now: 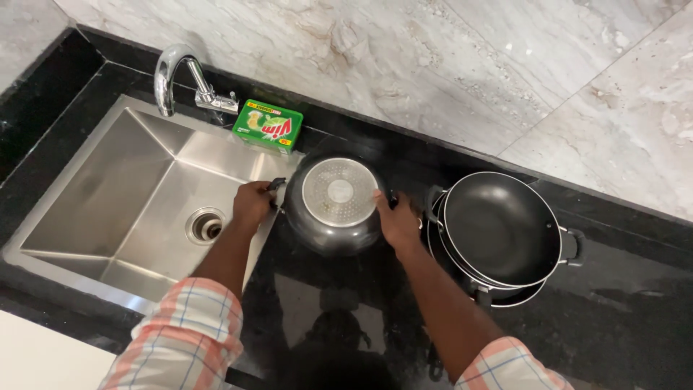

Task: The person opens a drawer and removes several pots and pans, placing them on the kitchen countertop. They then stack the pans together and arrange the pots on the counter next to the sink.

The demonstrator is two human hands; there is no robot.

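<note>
A dark round pot (333, 206) is turned so its silvery dimpled base faces up toward me, over the black counter just right of the sink. My left hand (251, 204) grips its left side handle. My right hand (397, 220) grips the right side handle. Both sleeves are checked in orange, white and blue.
A steel sink (94, 209) with a drain lies at the left, a chrome tap (177, 76) behind it. A green box of dish soap (268, 126) stands on the back ledge. Black pans (502, 235) are stacked on the counter (621, 289) at the right.
</note>
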